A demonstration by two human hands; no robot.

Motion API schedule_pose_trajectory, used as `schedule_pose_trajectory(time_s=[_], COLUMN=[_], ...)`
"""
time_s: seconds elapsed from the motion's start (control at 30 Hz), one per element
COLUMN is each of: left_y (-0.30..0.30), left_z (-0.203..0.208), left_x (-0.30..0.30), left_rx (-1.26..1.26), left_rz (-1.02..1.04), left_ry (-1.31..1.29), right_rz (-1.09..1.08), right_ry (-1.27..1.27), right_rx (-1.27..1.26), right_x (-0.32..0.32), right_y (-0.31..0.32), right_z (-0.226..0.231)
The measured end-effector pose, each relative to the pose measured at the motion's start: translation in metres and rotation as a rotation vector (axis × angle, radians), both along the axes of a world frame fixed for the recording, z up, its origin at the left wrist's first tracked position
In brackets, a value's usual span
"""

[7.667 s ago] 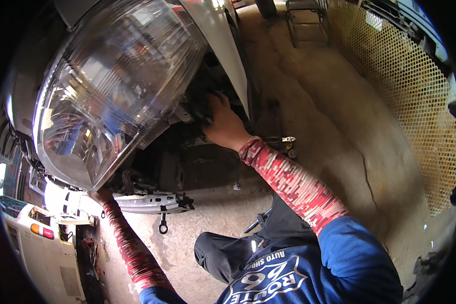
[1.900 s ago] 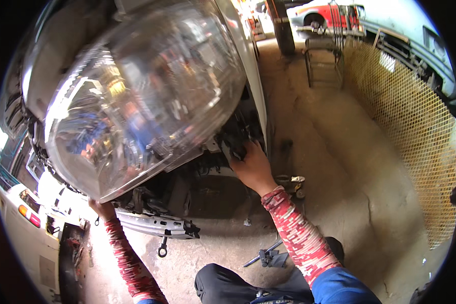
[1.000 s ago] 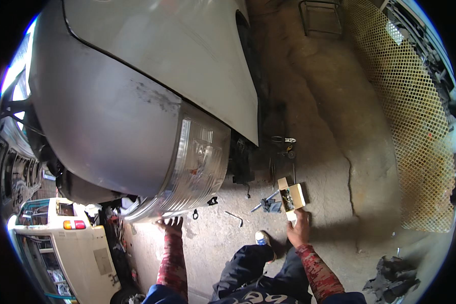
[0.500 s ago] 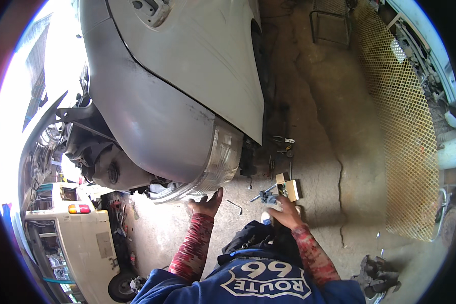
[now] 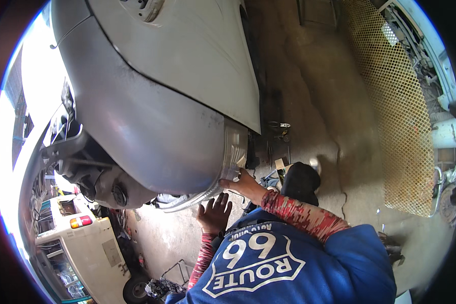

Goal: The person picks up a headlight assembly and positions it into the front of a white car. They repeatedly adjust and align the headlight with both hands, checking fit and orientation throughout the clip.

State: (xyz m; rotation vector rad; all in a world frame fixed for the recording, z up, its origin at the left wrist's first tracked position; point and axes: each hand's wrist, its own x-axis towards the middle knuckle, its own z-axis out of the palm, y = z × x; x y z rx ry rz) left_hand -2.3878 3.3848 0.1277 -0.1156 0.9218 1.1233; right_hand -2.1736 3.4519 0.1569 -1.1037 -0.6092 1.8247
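The clear headlight [image 5: 234, 147] wraps round the front corner of a grey car fender [image 5: 152, 116]. My right hand [image 5: 249, 187] reaches across to this corner, thumb and fingers spread against the lens's lower edge. Just below the lens rim is my left hand [image 5: 214, 215], fingers apart and pointing up, with nothing in it. Whether its fingertips touch the rim, I cannot tell. Both forearms wear red patterned sleeves. The back of the headlight is hidden.
Pliers [image 5: 278, 124] and other tools lie on the concrete floor beside the car. A small open box [image 5: 280, 164] is partly hidden by my dark shoe [image 5: 302, 182]. Yellow metal mesh [image 5: 395, 111] stands at the right; a cream vehicle [image 5: 88, 243] is at lower left.
My right hand has moved left and up from above the box onto the headlight corner. The left hand has shifted slightly right and down. My view and body have turned.
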Motion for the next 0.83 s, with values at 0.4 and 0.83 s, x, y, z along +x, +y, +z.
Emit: schedule_pose_trajectory(time_s=[0.4, 0.83], left_y=[0.040, 0.057], left_z=[0.044, 0.040], left_x=[0.102, 0.125], left_rx=[-0.167, -0.207], left_rz=[0.404, 0.775], left_ry=[0.318, 0.389], right_rz=[0.426, 0.803], right_ry=[0.050, 0.021], right_rx=[-0.267, -0.258], right_x=[0.082, 0.090], right_y=[0.104, 0.133], right_z=[0.016, -0.008])
